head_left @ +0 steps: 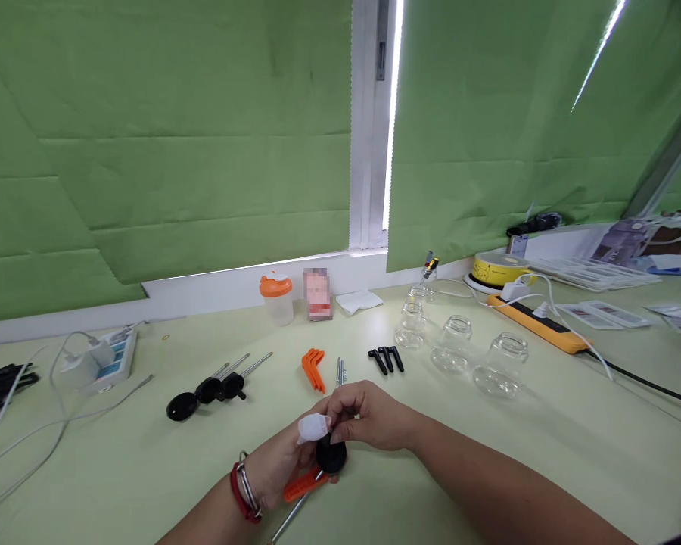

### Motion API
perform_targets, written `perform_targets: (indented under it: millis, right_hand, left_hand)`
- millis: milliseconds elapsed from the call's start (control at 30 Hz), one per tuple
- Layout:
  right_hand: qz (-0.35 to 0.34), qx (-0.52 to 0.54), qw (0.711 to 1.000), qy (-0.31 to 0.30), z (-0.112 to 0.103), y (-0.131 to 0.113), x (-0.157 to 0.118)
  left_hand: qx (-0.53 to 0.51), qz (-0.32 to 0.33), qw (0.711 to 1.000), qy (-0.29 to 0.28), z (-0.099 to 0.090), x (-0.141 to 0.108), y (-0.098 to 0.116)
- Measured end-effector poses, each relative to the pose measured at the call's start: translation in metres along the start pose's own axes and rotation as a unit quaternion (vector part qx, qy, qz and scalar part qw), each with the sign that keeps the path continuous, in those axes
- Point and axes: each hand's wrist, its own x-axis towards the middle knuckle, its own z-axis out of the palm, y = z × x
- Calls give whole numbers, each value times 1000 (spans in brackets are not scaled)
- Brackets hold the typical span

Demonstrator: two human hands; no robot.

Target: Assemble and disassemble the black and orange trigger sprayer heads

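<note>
My left hand [284, 462], its thumb tip wrapped in white, holds a black round part [331, 456] with a metal rod [288, 520] reaching down toward me. An orange handle [303, 486] lies against the same hand. My right hand [368, 416] pinches closed at the top of the black part; what its fingertips hold is hidden. Just beyond are orange angled handles [313, 369], a few screws [340, 371] and black crank-shaped pieces [386, 359]. To the left lie black round parts with metal rods [209, 389].
Clear jars [500, 367] stand to the right, near an orange power strip [536, 324]. At the back are an orange-lidded cup [277, 299], a pink box [318, 294] and white paper [359, 301]. White cables [62, 424] and a power strip [113, 359] lie left.
</note>
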Motion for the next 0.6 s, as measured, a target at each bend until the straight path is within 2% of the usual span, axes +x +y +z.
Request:
perform_targets:
  millis: [267,467,600]
  right_hand:
    - [35,-63,997,33,-1,3,-1]
    - [-13,-70,997,2,-1,2,0]
    - [-5,-47,999,24,0,3,0]
  left_hand:
    - [7,2,1000,1,3,-2,3]
    - [-6,-9,1000,25,0,-1,0]
    - [-9,3,1000,13,-1,-1,0]
